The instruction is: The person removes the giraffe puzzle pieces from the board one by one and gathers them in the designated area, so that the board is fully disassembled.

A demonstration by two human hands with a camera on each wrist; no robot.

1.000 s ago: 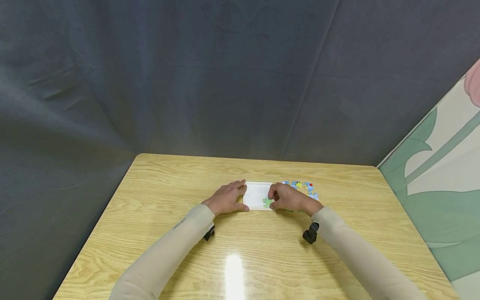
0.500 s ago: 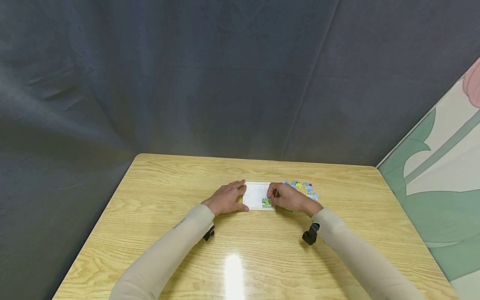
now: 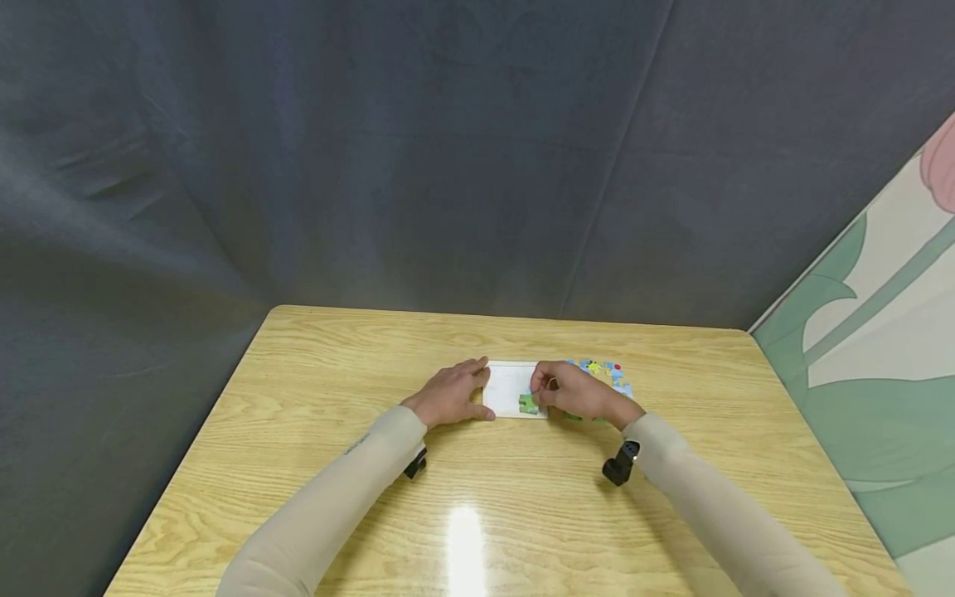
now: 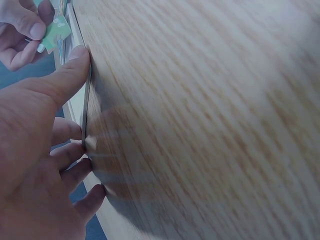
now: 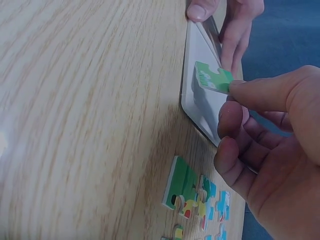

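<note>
A shallow white tray [image 3: 507,388] with a raised rim lies on the table. My left hand [image 3: 451,394] holds its left end, the thumb at the near corner and the fingers spread along the edge toward the far corner. My right hand [image 3: 573,391] pinches a green jigsaw puzzle piece [image 5: 212,77] between thumb and fingers. In the right wrist view the piece is tilted over the tray's white floor, near its right end. The left wrist view also shows the green piece [image 4: 56,32] in the right fingers, beyond my left thumb [image 4: 75,62].
Several colourful puzzle pieces [image 3: 618,377] in blue, yellow and green lie right of the tray, partly hidden by my right hand. The wooden table [image 3: 358,356] ends at a dark curtain [image 3: 462,207]. A patterned panel [image 3: 880,390] stands along the right.
My right hand has shifted the green puzzle piece slightly left over the tray, and the piece's angle has changed a little. My left hand has stayed at the tray's left end.
</note>
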